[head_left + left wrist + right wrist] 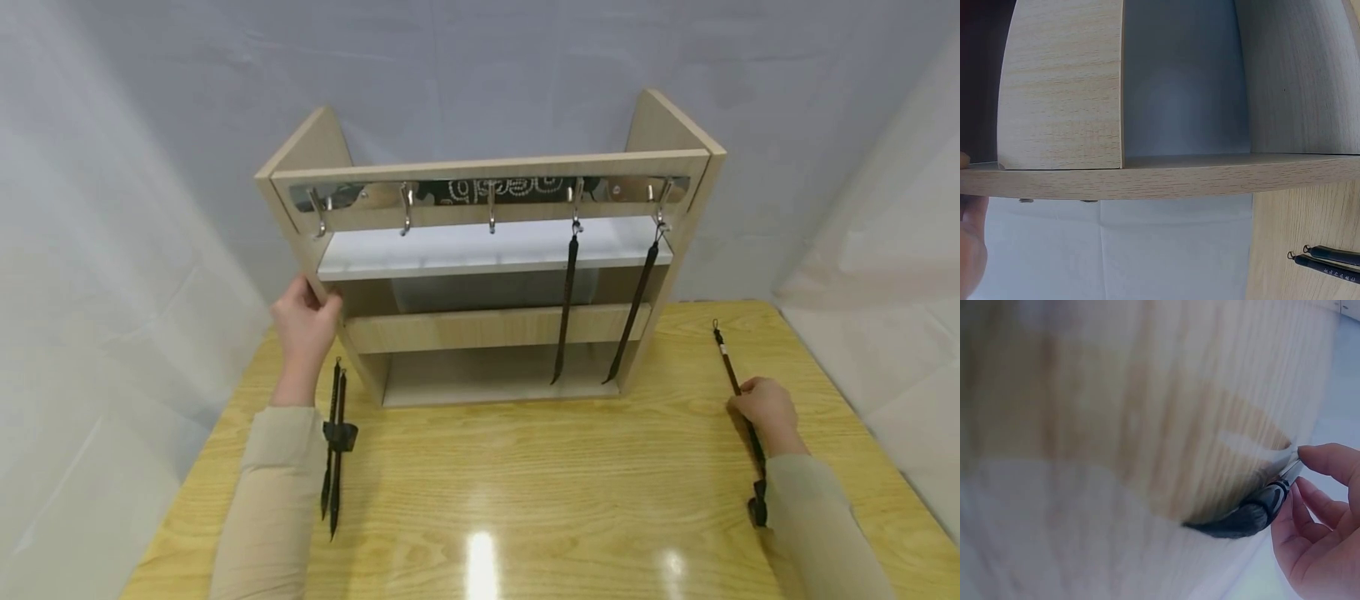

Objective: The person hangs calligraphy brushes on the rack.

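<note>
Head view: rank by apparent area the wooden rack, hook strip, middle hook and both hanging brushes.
1. Wooden rack
2. Hook strip
3. Left hanging brush and right hanging brush: too alike to rank
4. Middle hook

in the left wrist view i lose most of the left hand point(971, 253) at the edge; two brushes point(1334, 255), well apart from its fingers, are cut off, and the lettering point(1338, 272) on one is too small for me to read. the right hand point(767, 408) hides a stretch of another brush point(729, 368) under its fingers, and in its wrist view the table point(1104, 400) beside them is blurred.
</note>
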`<state>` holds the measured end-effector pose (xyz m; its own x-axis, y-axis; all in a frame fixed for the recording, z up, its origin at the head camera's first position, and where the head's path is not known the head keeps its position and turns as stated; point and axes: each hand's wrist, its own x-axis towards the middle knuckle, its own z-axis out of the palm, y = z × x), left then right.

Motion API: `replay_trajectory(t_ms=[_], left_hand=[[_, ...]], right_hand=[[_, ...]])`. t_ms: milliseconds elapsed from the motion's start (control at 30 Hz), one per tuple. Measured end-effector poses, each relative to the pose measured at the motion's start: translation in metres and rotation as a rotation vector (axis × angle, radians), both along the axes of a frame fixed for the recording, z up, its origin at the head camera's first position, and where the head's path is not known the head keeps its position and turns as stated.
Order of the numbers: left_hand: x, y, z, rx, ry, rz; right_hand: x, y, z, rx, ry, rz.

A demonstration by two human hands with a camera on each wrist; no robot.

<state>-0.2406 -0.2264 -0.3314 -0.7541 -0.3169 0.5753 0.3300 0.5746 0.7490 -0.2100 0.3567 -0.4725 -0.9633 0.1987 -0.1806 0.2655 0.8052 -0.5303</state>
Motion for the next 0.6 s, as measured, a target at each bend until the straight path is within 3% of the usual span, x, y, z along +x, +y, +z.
replay_trajectory(t_ms=[600], left_hand=[[0.0001, -0.0002, 0.0000, -0.004, 0.009, -0.003]], right_hand=[[-0.0024, 0.0037, -0.0003, 0.006, 0.009, 0.005]])
